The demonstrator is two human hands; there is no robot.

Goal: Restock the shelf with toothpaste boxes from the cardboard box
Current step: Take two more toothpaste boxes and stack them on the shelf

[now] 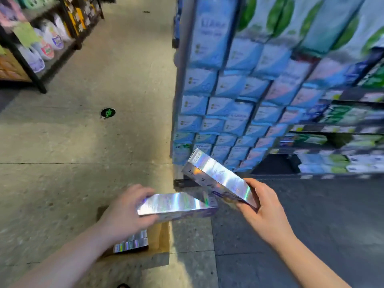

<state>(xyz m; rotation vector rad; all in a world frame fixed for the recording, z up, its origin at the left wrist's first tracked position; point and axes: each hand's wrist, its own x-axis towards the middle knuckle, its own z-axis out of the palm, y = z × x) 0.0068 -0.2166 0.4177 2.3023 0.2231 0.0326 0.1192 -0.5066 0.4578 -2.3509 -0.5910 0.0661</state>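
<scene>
Head view of a shop aisle during restocking, read from near to far. Nearest, the open cardboard box (160,235) sits on the floor (72,152) below the left forearm, with more holographic silver toothpaste boxes (131,244) stacked inside. Above it the left hand (122,213) holds one toothpaste box (176,204) roughly level, fingers closed over its left end, thumb underneath. The right hand (266,215) holds a second toothpaste box (218,179) tilted up and away, fingers clamped on its near end; the two boxes meet or overlap near the lower corner of the tilted one, though contact cannot be confirmed. Beyond stand stacked blue-and-white packs (218,113), and to their right the dark shelf (332,150) with rows of small cartons and a shadowed gap low down, which is the likely destination. The step in hand appears to be carrying both boxes to the shelf. To do it well, separate the boxes first, keep the glossy faces pinched firmly, turn each to match the shelved rows, and slide it in squarely.
</scene>
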